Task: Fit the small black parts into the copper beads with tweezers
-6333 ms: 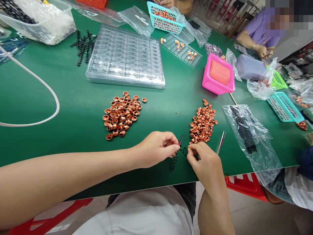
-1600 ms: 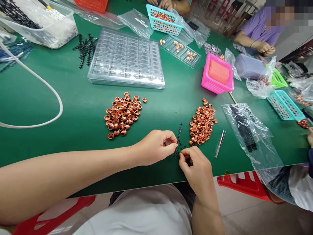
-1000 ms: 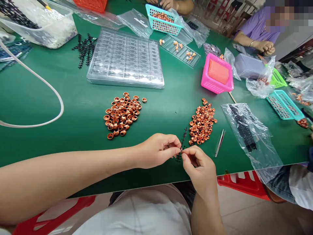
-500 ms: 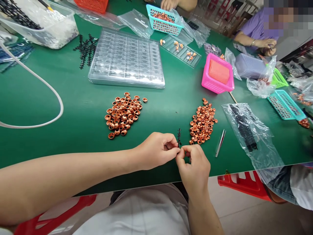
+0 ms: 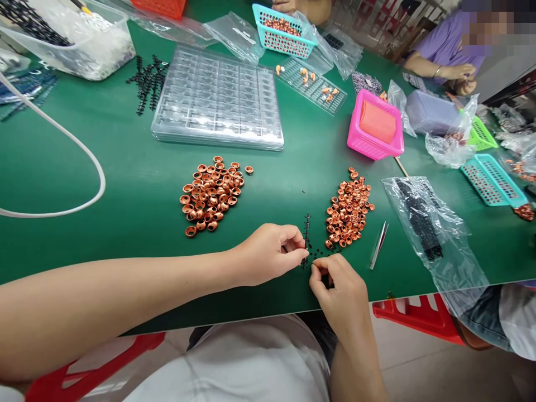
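Observation:
Between thumb and fingers, my left hand point(image 5: 272, 254) grips a thin black plastic sprue point(image 5: 307, 226) with short side prongs, standing roughly upright in the view. My right hand point(image 5: 341, 290) is just right of the sprue's lower end, apart from it, thumb and forefinger pinched together. Whether a small piece is in that pinch cannot be seen. Tiny black bits point(image 5: 319, 251) lie scattered on the table between my hands and the right-hand pile of small copper-coloured rings point(image 5: 349, 209). A second pile of larger copper-coloured cups point(image 5: 211, 192) lies beyond my left forearm.
Metal tweezers point(image 5: 379, 245) and a clear bag of black sprues point(image 5: 419, 218) lie to the right. Farther back are stacked clear trays point(image 5: 218, 100), loose black sprues point(image 5: 148, 84), a pink basket point(image 5: 374, 125) and a blue basket point(image 5: 285, 44). Co-workers sit across the table.
My right hand has moved right and slightly down, away from the sprue. More of the sprue and the black bits now show. My left hand still grips the sprue.

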### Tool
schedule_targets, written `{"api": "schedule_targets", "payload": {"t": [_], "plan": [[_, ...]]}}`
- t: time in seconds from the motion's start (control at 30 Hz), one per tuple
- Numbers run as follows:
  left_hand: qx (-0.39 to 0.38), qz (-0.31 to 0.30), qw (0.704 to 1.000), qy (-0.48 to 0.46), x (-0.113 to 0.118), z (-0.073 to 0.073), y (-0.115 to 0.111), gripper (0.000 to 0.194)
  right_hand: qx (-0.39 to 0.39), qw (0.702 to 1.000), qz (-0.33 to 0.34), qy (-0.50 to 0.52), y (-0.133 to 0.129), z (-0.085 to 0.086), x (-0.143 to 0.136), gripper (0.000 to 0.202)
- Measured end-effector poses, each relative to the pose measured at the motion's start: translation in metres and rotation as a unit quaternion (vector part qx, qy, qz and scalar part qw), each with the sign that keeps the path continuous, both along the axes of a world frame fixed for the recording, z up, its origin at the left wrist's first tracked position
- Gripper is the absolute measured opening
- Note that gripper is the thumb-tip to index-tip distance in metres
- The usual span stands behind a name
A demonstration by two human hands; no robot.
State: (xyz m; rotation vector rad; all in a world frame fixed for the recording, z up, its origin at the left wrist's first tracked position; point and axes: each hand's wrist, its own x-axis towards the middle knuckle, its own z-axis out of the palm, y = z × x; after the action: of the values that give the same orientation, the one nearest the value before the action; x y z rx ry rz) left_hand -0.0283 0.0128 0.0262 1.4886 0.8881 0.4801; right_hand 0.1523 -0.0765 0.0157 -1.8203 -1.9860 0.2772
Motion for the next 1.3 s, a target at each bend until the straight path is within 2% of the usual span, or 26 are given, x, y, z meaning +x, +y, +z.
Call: {"api": "schedule_targets", "payload": {"t": [0.2,0.33,0.53,0.8,1.13,1.3], "plan": [[-0.017,-0.005,1.0,-0.002,0.0,0.003,0.0,0.016,0.002,0.999,-0.02,0.029,0.0,0.004,0.002,0.008],[-0.017,-0.023,0.999,-0.016,-0.001,0.005,0.001,0.017,-0.004,0.992,-0.05,0.116,-0.001,0.013,0.002,0.006],[-0.018,-0.056,0.997,-0.056,-0.002,0.005,0.001,0.016,-0.058,0.974,-0.042,0.213,0.001,0.02,-0.005,0.009],[-0.031,-0.055,0.996,-0.058,-0.003,0.006,-0.001,0.015,-0.038,0.98,-0.041,0.192,0.004,0.019,-0.01,0.009],[-0.004,-0.05,0.997,-0.052,-0.004,0.011,-0.002,0.012,-0.069,0.971,-0.039,0.225,0.006,0.021,-0.009,0.01],[0.018,-0.036,0.998,-0.037,-0.002,0.009,-0.004,0.012,-0.02,0.985,-0.033,0.167,0.005,0.014,-0.014,0.009]]}}
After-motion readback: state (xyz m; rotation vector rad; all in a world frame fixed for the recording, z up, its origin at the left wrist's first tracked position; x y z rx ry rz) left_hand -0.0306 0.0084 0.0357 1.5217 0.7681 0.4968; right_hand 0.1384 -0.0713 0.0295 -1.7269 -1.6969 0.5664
